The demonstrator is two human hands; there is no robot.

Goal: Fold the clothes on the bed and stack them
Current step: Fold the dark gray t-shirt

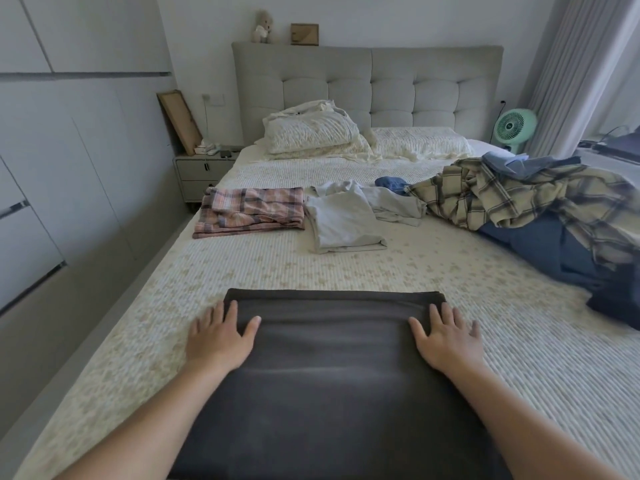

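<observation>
Pink plaid garment (250,210) folded at far left of bed (381,271); pale grey shirt (341,220) folded just beside it. Unfolded heap at right: yellow plaid shirt (512,195) over navy garment (540,247). Nothing between hands and work. Dark grey garment (329,375) flat at near edge, far edge folded. Left hand (218,337) and right hand (448,341) pressing far corners, fingers straight and spread.

Both bare forearms reach forward from the bottom corners, angling slightly inward. The left hand (219,336) lies palm down with fingers straight and spread, thumb pointing inward. The right hand (448,336) mirrors it (palm down, fingers splayed, thumb turned toward the other hand). The two hands sit level with each other, well apart, wrists flat
</observation>
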